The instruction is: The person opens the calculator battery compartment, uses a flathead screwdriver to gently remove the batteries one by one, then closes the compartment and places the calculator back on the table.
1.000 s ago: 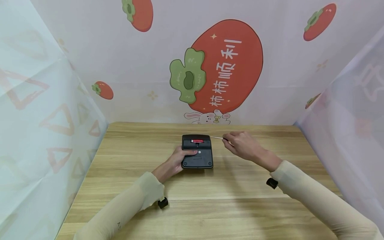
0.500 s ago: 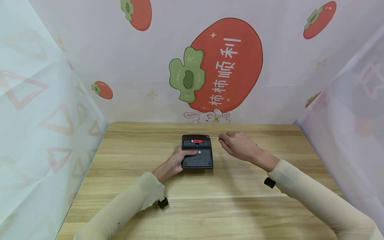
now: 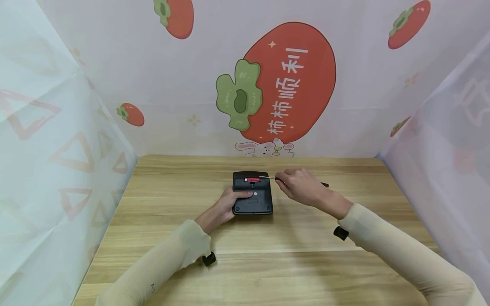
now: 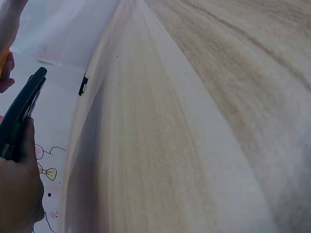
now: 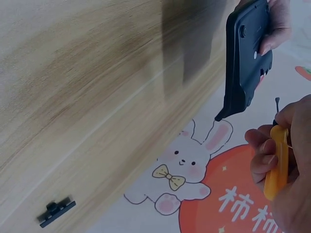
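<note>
My left hand (image 3: 223, 205) grips a black calculator (image 3: 262, 202) above the table, its back toward me and the thumb across it. A red battery (image 3: 252, 179) lies in the uncovered battery slot near the calculator's top. In my right hand (image 3: 300, 185) is a small screwdriver with a yellow-orange handle (image 5: 277, 170) and a thin metal shaft (image 3: 268, 177). In the head view, the shaft's tip is at the right end of the battery; whether it touches cannot be told. The calculator's key side is mostly hidden.
A small black battery cover (image 5: 57, 212) lies on the wooden table (image 3: 245, 272) to the right, partly behind the right hand in the head view. A printed cloth wall (image 3: 183, 85) stands behind the table, with cloth sides left and right.
My right hand has moved left with the screwdriver, bringing its tip from beside the calculator over to the battery. More of the black cover now shows behind it. The left hand stays nearly still.
</note>
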The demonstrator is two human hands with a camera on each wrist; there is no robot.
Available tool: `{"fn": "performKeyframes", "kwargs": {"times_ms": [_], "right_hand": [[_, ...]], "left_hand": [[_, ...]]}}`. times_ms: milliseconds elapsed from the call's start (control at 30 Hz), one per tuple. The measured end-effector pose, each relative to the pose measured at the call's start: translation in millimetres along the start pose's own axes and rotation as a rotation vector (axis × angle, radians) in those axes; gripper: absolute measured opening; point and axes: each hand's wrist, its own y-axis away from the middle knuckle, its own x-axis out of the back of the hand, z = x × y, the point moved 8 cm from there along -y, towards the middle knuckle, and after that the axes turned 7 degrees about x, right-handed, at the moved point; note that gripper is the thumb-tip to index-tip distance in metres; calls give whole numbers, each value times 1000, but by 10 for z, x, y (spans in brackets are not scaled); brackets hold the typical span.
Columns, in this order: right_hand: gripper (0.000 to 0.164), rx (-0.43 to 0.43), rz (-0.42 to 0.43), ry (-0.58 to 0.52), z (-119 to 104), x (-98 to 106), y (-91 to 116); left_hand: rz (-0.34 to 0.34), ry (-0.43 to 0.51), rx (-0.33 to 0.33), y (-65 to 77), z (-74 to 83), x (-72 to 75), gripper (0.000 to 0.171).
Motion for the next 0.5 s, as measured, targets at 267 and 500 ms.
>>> {"fn": "performKeyframes", "kwargs": {"times_ms": [267,500], "right_hand": [[21,-31,-56,-27,-15,-31,-48],[18,-13,-68,-26,-57,-50,-110]], "left_hand": [[2,6,4,-13,-14,-11,57],[-13,0,4,-22,-25,-44,57]]}}
